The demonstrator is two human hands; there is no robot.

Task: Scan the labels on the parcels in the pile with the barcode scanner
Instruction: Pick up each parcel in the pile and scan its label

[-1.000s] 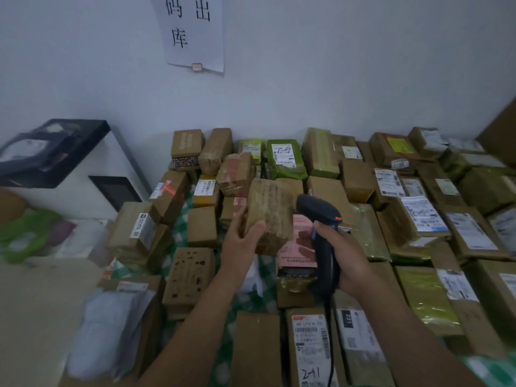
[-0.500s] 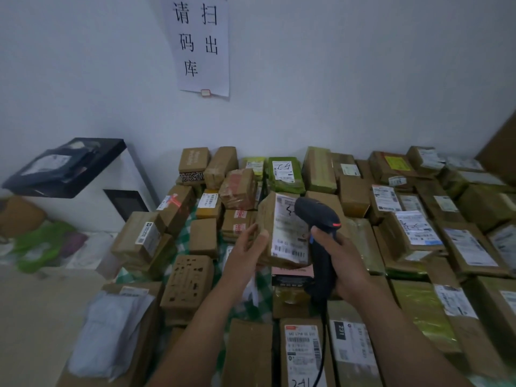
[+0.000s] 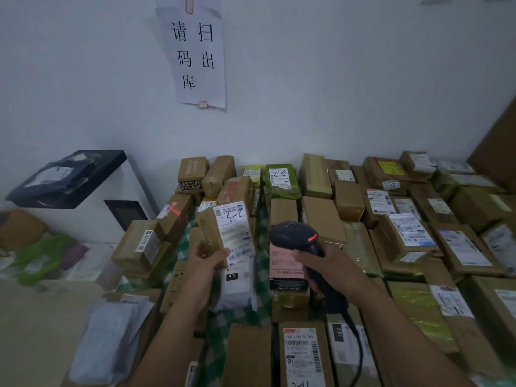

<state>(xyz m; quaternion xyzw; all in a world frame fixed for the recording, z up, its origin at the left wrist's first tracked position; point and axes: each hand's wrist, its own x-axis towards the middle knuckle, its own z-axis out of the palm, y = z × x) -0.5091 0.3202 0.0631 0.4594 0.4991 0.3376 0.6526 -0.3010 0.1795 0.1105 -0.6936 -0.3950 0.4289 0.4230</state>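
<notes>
Two hands [image 3: 207, 268] [image 3: 333, 265]: one scanner [image 3: 293, 237], one parcel [image 3: 231, 233].

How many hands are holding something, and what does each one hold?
2. The left hand grips a labelled parcel raised above the pile; the right hand grips the barcode scanner beside it. No other hand shows.

held parcel [image 3: 209, 233] label: print blurred, unreadable | scanner [image 3: 293, 237] handle: mostly hidden | front parcel [image 3: 303, 356]: cut by bottom edge
</notes>
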